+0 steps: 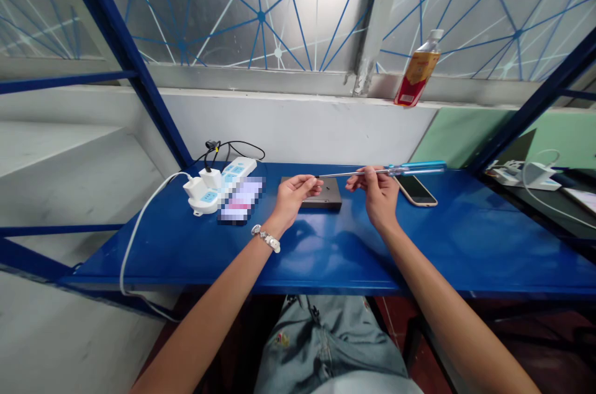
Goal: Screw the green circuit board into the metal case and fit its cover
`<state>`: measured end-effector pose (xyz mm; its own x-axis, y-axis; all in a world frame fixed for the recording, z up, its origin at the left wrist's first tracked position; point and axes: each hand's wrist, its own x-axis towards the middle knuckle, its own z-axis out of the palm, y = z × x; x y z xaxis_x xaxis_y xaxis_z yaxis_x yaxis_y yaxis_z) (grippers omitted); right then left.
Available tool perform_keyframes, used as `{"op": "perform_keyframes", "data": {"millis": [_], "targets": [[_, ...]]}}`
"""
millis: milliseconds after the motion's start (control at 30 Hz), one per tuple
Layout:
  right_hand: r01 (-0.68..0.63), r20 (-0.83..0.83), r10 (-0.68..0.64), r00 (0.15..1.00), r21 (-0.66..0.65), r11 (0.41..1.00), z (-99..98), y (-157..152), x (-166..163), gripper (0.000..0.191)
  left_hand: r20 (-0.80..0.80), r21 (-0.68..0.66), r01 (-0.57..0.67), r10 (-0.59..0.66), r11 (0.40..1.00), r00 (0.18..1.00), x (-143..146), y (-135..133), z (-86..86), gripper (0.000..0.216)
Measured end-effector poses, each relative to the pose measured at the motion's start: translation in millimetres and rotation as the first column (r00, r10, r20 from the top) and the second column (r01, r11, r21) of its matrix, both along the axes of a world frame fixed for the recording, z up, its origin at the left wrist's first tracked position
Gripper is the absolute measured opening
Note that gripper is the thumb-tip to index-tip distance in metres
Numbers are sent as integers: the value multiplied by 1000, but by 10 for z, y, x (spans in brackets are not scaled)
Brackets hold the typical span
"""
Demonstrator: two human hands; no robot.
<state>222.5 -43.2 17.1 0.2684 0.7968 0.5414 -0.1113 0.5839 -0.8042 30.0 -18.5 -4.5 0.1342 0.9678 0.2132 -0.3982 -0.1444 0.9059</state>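
My right hand (379, 190) is closed around the metal shaft of a screwdriver (410, 168) with a clear blue handle that points to the right. My left hand (293, 192), with a bead bracelet on its wrist, pinches at the screwdriver's tip; whether something small sits between its fingers is too fine to see. Both hands hover just above a dark flat rectangular box (328, 199) lying on the blue table (326, 251).
A white power strip (218, 189) with plugs and cables lies at the left, a blurred-out item beside it. A phone (416, 190) rests face up right of my hands. A drink bottle (418, 69) stands on the window ledge. More devices and cables sit at far right.
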Motion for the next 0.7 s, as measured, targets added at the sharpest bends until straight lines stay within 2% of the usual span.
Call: {"op": "perform_keyframes", "data": {"millis": [233,567,700], "targets": [[44,106,-50,993,59,997,174,30,95,41,-302,233,-18,90,972,949,-10,-64,12,32],[42,160,-59,985,107,993,309,2,44,43,-447,405,-9,207,914,870,-101,-120,35,24],[53,195,-74,978,112,992,355,-16,42,44,-433,406,-22,213,914,876,-98,-128,40,24]]}}
